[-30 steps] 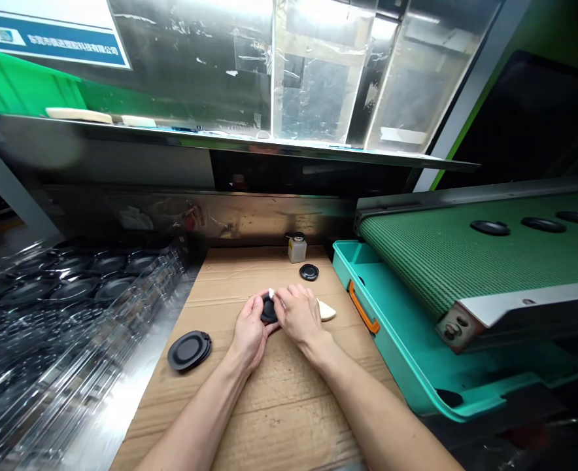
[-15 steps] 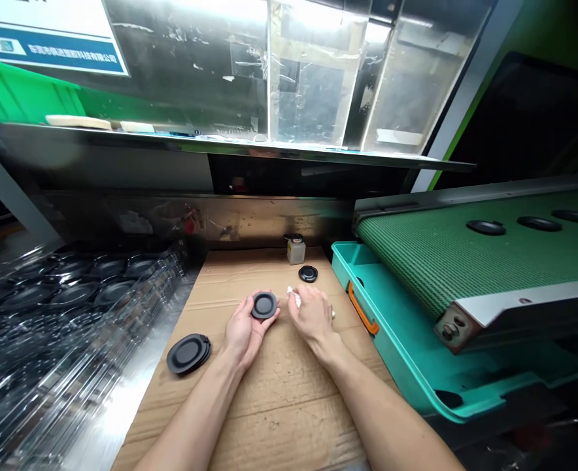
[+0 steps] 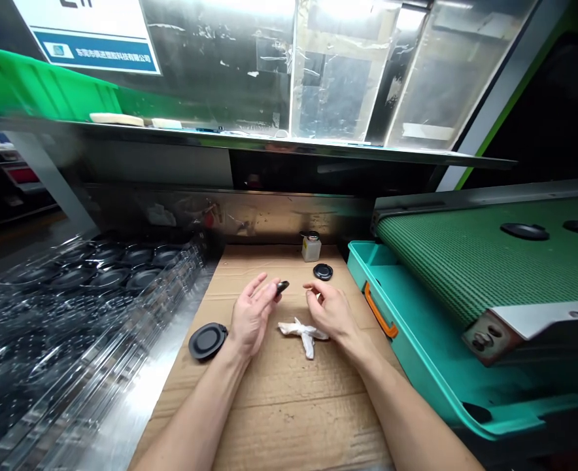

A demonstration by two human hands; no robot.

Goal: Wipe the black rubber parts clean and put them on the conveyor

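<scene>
My left hand (image 3: 254, 311) pinches a small round black lid (image 3: 282, 287), turned nearly edge-on above the cardboard (image 3: 269, 405). My right hand (image 3: 331, 309) holds nothing; its fingers are curled and apart, pointing toward the lid. Beneath and between the hands lies a crumpled white cloth (image 3: 303, 332), one end close to my right hand. Left of my left wrist, several larger black lids lie stacked (image 3: 207, 341). Another round black piece (image 3: 323, 271) rests beyond my right hand, in front of a small square bottle (image 3: 311, 247) with a black top.
Clear trays of black lids (image 3: 107, 268) stand on the left. To the right, a teal bin (image 3: 416, 366) with an orange handle sits below a green conveyor belt (image 3: 446, 242) carrying black pieces. A metal shelf (image 3: 269, 145) crosses above the back of the cardboard.
My right hand has let go of the white cloth, which now lies on the cardboard. The lid in my left hand has tilted from face-up to edge-on. The view has shifted left.
</scene>
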